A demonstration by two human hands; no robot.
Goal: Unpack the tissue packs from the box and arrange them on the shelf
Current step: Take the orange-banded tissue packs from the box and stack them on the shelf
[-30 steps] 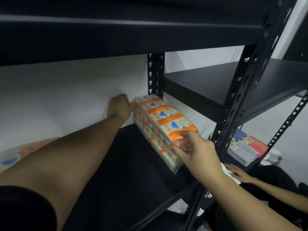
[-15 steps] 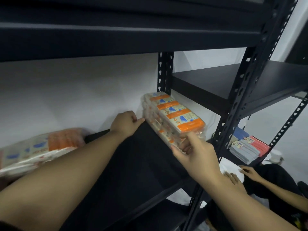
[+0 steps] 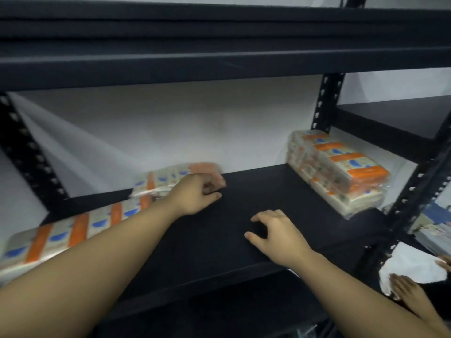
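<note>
Bare shelf (image 3: 268, 203) middle lies open between 2 tissue-pack stacks (image 3: 339, 172).

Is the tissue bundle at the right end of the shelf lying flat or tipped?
Flat. The tissue bundle rests on the shelf by the rear post, orange-banded face up; neither hand touches it.

Tissue packs (image 3: 339, 172) on shelf (image 3: 244, 240) right

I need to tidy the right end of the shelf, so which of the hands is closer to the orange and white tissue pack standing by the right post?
Right. The right hand hovers left of the orange and white tissue pack; the left hand is farther left.
</note>
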